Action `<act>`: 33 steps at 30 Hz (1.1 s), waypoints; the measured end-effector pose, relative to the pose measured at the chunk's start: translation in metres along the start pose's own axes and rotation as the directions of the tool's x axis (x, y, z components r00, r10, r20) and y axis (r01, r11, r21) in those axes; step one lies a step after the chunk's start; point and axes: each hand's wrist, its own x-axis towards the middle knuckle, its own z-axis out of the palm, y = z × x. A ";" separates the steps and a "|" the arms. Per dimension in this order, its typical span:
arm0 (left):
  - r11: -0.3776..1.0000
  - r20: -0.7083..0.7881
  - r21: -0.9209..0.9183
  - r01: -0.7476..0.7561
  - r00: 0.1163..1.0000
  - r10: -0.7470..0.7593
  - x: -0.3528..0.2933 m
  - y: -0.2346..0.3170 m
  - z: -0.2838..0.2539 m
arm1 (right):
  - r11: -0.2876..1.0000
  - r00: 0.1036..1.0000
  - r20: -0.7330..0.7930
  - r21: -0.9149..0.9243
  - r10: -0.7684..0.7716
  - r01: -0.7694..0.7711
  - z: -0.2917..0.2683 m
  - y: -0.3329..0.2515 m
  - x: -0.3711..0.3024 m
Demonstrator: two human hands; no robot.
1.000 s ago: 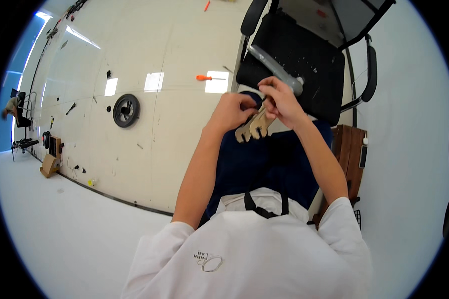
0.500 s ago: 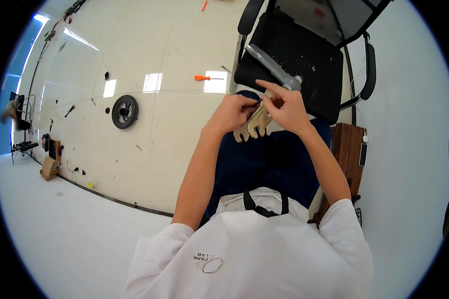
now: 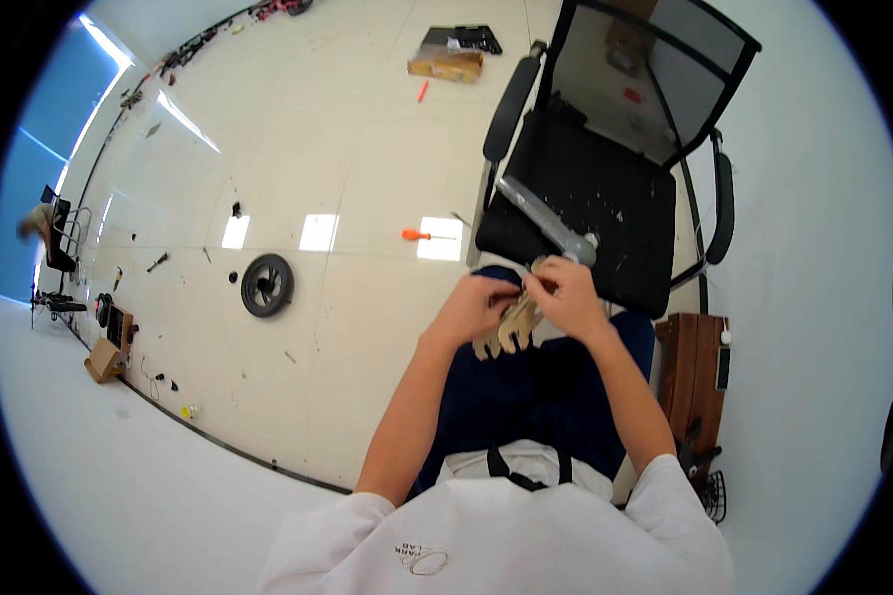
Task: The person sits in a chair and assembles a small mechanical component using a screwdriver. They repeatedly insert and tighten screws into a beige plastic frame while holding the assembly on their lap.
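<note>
Above my lap, both hands meet at a beige fork-shaped part (image 3: 515, 333) with slotted ends pointing toward me. My left hand (image 3: 474, 309) is closed on its left side, fingers bent inward. Thumb and fingers of my right hand (image 3: 568, 300) pinch close to its upper end; whether something small sits between them cannot be made out. Just beyond my right hand, a grey tube (image 3: 541, 212) with a thicker near end rests on the black seat of an office chair (image 3: 580, 149). Whether the tube joins the beige part is hidden by my hand.
On the tiled floor to the left lie an orange-handled screwdriver (image 3: 419, 235) and a black wheel (image 3: 268, 286). Farther off are an open cardboard box (image 3: 445, 67) and a black case (image 3: 478, 38). A brown wooden box (image 3: 689, 369) stands at my right by the white wall.
The view has tilted up, so the scene sits lower and more of the chair shows. My right index finger, stretched out before, is now bent in toward the beige part.
</note>
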 end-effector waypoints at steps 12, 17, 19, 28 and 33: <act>0.999 0.083 -0.002 0.038 0.996 -0.038 -0.006 -0.001 -0.006 | 0.995 0.983 0.174 0.074 0.052 -0.066 -0.019 -0.012 0.009; 0.993 -0.017 -0.090 0.077 0.997 -0.078 -0.003 0.002 -0.001 | 0.984 0.997 0.076 -0.180 0.000 0.013 -0.010 -0.005 0.005; 0.997 -0.066 -0.069 0.046 0.997 -0.050 0.003 0.004 -0.007 | 0.966 1.000 -0.001 -0.255 -0.030 0.028 -0.006 -0.014 0.011; 1.000 -0.154 -0.014 0.024 0.988 -0.026 0.000 0.002 -0.008 | 0.839 0.909 0.280 0.369 0.308 -0.399 0.003 -0.031 0.005; 0.998 -0.133 -0.058 0.037 0.990 -0.044 -0.006 0.002 -0.006 | 0.739 0.847 0.524 0.534 0.091 -0.410 -0.018 -0.017 0.010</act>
